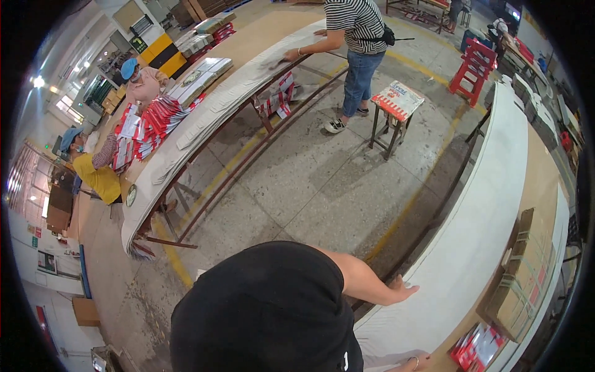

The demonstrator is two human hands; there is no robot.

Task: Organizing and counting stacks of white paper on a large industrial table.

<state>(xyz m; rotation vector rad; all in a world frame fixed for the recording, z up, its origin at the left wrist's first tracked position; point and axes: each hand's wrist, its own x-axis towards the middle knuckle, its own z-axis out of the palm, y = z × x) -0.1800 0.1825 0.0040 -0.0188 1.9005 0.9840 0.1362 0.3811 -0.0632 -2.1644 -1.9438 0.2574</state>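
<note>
My left arm reaches out from a black short sleeve. My left hand point(400, 291) rests on the near edge of the long white sheets point(471, 204), fingers stretched out and thumb apart. These sheets run along the table at the right, and layered edges show near my body. At the lower picture edge lies my right hand point(420, 362), with a band at the wrist. It is beside the same white sheets and mostly cut off, so its fingers cannot be made out. My black-clothed shoulder point(260, 304) fills the lower middle.
A strapped cardboard bundle point(520, 279) and red-and-white packets point(477, 347) lie on my table. Across the aisle, a person in stripes point(356, 28) touches overlapping white sheets point(204, 118); two people in blue caps sit behind. A stool point(396, 102) and red plastic stools point(474, 71) stand between.
</note>
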